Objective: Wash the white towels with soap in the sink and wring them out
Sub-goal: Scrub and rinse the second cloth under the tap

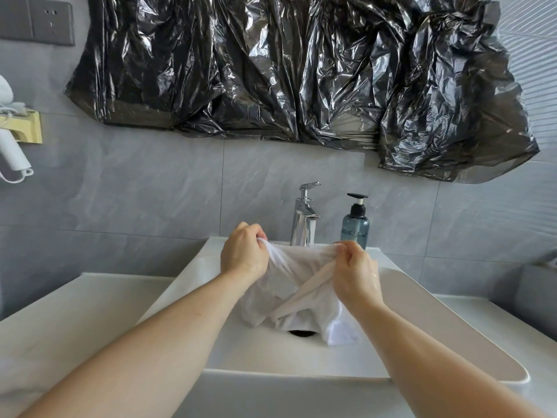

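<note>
Over the white sink point(187, 285), both hands hold 1 wet white towel point(298, 285) up by its top edge. The left hand point(242, 254) has its grip pinched tight on the towel's left corner; the right hand point(357, 273) has its grip curled round the right corner. The cloth sags between them, its lower folds resting in the sink above the drain point(301, 333). Behind the sink stand the chrome faucet point(303, 214) and, just right of it, a blue soap bottle point(355, 224).

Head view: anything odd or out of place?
Yes: crumpled black plastic sheeting is stuck across the wall above the faucet. It hangs unevenly, its right side sagging lower. Nothing looks spilled or broken.
</note>
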A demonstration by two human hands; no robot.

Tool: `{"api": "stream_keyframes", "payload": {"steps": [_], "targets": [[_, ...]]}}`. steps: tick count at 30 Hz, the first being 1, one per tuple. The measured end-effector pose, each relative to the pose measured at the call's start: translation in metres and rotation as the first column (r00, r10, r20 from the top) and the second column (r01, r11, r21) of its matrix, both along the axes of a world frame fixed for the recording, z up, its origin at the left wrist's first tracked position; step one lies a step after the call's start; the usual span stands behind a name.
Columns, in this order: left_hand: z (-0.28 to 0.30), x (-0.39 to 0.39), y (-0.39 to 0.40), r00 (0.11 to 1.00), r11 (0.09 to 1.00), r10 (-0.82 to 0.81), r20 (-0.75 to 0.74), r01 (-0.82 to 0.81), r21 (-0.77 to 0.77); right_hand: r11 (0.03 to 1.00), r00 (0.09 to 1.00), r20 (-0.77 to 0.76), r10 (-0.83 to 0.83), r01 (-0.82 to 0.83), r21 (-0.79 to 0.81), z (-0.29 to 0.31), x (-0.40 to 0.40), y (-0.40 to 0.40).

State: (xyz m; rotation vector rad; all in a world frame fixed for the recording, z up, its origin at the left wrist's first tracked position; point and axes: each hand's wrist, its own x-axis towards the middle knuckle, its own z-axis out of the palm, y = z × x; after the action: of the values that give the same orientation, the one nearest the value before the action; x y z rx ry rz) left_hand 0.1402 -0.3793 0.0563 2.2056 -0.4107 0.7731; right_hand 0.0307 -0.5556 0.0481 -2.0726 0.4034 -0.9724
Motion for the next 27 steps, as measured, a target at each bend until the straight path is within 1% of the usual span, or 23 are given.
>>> {"api": "stream_keyframes", "payload": {"steps": [2,4,5,7,8,9,11,12,13,14,15,17,19,21,22,24,25,27], "targets": [[-0.003,0.004,0.001,0.998,0.999,0.023,-0.059,-0.021,0.044,1.0,0.999,-0.049,0.005,-0.005,-0.007,-0.003,0.002,-0.002],[-0.007,0.006,0.001,0.986,0.986,0.041,-0.162,-0.014,0.165,0.997,0.989,-0.148,0.028,-0.039,-0.071,-0.007,0.004,-0.006],[-0.01,0.008,0.002,0.977,0.97,0.035,-0.211,0.018,0.243,0.992,0.974,-0.222,0.033,-0.06,-0.115,-0.01,0.005,-0.009],[-0.013,0.009,0.002,0.963,0.92,-0.027,-0.267,0.128,0.369,0.981,0.926,-0.376,0.034,-0.103,-0.166,-0.014,0.005,-0.011],[-0.014,0.007,0.002,0.954,0.898,-0.082,-0.29,0.197,0.394,0.977,0.893,-0.447,0.051,-0.137,-0.161,-0.015,0.005,-0.011],[-0.015,0.005,0.0,0.937,0.878,-0.14,-0.321,0.267,0.397,0.974,0.856,-0.51,0.085,-0.178,-0.137,-0.017,0.006,-0.01],[-0.018,0.0,-0.005,0.865,0.83,-0.22,-0.45,0.408,0.379,0.963,0.773,-0.618,0.141,-0.252,-0.095,-0.019,0.006,-0.006],[-0.02,-0.003,-0.007,0.821,0.798,-0.226,-0.524,0.464,0.384,0.957,0.756,-0.64,0.139,-0.27,-0.11,-0.02,0.006,-0.006],[-0.023,-0.005,-0.01,0.786,0.766,-0.215,-0.58,0.504,0.399,0.951,0.767,-0.629,0.124,-0.273,-0.145,-0.02,0.008,-0.007],[-0.024,-0.005,-0.011,0.771,0.741,-0.208,-0.602,0.526,0.417,0.948,0.801,-0.59,0.106,-0.261,-0.184,-0.019,0.009,-0.008],[-0.025,-0.003,-0.013,0.776,0.726,-0.21,-0.595,0.531,0.437,0.948,0.84,-0.534,0.09,-0.236,-0.211,-0.019,0.01,-0.009],[-0.024,-0.001,-0.013,0.819,0.733,-0.226,-0.528,0.5,0.461,0.958,0.91,-0.405,0.087,-0.188,-0.217,-0.019,0.01,-0.009],[-0.022,0.001,-0.011,0.864,0.789,-0.254,-0.435,0.445,0.423,0.968,0.957,-0.277,0.089,-0.149,-0.202,-0.016,0.011,-0.007],[-0.018,0.001,-0.01,0.911,0.851,-0.289,-0.295,0.386,0.356,0.98,0.986,-0.142,0.089,-0.113,-0.167,-0.011,0.01,-0.005],[-0.015,0.0,-0.01,0.932,0.874,-0.309,-0.191,0.358,0.328,0.985,0.993,-0.078,0.087,-0.098,-0.141,-0.008,0.008,-0.005],[-0.008,-0.005,-0.012,0.936,0.905,-0.351,0.026,0.332,0.265,0.993,0.996,0.033,0.082,-0.079,-0.091,-0.004,0.006,-0.004],[-0.005,-0.008,-0.013,0.926,0.917,-0.361,0.108,0.331,0.223,0.995,0.994,0.072,0.08,-0.075,-0.069,-0.002,0.005,-0.003],[0.0,-0.015,-0.015,0.915,0.934,-0.348,0.205,0.321,0.154,0.997,0.989,0.125,0.076,-0.071,-0.041,0.0,0.003,0.0]]}}
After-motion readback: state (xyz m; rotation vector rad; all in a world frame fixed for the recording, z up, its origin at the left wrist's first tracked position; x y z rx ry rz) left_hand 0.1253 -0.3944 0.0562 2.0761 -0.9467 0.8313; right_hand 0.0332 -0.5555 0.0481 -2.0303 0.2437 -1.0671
